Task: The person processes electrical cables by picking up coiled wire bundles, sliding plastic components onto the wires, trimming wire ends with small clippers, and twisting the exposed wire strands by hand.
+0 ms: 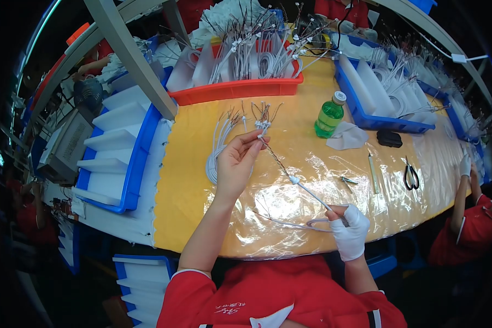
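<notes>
A white cable [313, 195] with twisted dark and light wires at its upper end stretches slantwise between my two hands. My left hand [239, 159], bare, pinches the white connector end of the wires. My right hand [349, 229], in a white wrap or glove, grips the cable lower down, near the table's front edge. Part of the cable lies looped on the plastic-covered yellow table [188, 164] left of my right hand. Behind and beside my left hand lies a bundle of white cables [216, 158] with loose wire ends and connectors.
A red bin [240, 90] and a blue bin [388, 121] hold cables. A green bottle [329, 116], cloth [347, 135], black object [389, 138], pliers [411, 175] and pen-like tool [373, 174] lie right. Left are a blue tray [134, 175] and metal post [134, 60]. A co-worker [470, 224] sits right.
</notes>
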Motion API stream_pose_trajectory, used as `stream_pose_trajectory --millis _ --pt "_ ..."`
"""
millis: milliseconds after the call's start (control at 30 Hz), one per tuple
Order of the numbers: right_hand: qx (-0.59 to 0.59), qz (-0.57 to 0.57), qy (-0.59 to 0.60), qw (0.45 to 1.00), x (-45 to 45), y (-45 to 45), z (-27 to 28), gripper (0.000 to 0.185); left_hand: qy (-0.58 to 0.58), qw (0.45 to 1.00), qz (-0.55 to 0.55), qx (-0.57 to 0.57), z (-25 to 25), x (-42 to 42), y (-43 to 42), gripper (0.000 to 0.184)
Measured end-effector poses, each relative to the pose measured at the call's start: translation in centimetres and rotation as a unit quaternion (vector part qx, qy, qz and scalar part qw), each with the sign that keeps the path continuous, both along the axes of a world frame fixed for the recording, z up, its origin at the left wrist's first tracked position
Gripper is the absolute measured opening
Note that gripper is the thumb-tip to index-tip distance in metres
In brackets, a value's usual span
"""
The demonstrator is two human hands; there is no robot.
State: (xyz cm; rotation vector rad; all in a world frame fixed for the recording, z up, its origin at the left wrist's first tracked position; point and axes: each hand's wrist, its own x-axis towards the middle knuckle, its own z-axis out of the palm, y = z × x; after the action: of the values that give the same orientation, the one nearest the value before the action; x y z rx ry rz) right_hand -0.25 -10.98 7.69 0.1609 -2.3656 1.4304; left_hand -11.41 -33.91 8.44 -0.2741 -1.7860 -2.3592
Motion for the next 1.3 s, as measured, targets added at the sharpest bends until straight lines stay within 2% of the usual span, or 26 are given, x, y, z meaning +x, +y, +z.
stream_pose_trajectory --millis 33,67,133,433,667,767,833,967,1033,1167,1233,1300 --pt "-0.024 -0.013 -0.002 1.000 0.0 0.0 -0.1 0.009 -0.006 0.999 0.000 -0.049 -0.2 0.0 0.1 0.025" --pt "-0.025 -0.016 -0.002 1.000 0.0 0.0 -0.2 0.009 -0.006 0.999 -0.003 -0.050 -0.2 0.2 0.3 0.025" --pt "-0.033 -0.028 -0.018 0.999 -0.3 0.2 -0.2 0.008 -0.052 0.991 -0.055 -0.108 -0.4 0.6 0.6 0.022" --pt "-0.064 -0.005 -0.034 0.997 -0.4 0.1 0.0 0.008 -0.046 0.988 -0.108 -0.097 -0.7 1.2 1.7 0.016" --pt "-0.075 -0.010 -0.061 0.995 -0.5 0.1 -0.1 0.008 -0.046 0.990 -0.104 -0.086 -0.5 1.4 1.8 0.015" --pt "-0.043 -0.010 -0.048 0.998 -0.6 0.2 0.0 0.009 -0.037 0.989 -0.099 -0.101 -0.4 1.4 1.7 0.015" --pt "-0.097 -0.007 -0.114 0.989 -0.5 0.2 0.0 0.009 -0.073 0.975 -0.158 -0.138 -0.5 1.2 1.1 0.019" --pt "-0.091 0.001 -0.116 0.989 -0.5 0.1 -0.2 0.009 -0.059 0.966 -0.210 -0.140 -0.8 1.1 1.2 0.027" --pt "-0.096 -0.001 -0.120 0.988 -0.6 0.1 -0.3 0.009 -0.029 0.962 -0.261 -0.071 -0.5 1.3 1.7 0.030" --pt "-0.083 -0.001 -0.143 0.986 -0.5 0.1 0.3 0.010 -0.012 0.959 -0.277 -0.061 -0.8 1.1 2.3 0.028" --pt "-0.140 -0.004 -0.208 0.968 -0.6 0.1 0.7 0.012 -0.020 0.958 -0.276 -0.072 -0.5 1.3 2.6 0.035" --pt "-0.150 -0.009 -0.224 0.963 -0.6 0.1 0.9 0.013 -0.007 0.959 -0.275 -0.066 -0.8 1.3 2.6 0.034"
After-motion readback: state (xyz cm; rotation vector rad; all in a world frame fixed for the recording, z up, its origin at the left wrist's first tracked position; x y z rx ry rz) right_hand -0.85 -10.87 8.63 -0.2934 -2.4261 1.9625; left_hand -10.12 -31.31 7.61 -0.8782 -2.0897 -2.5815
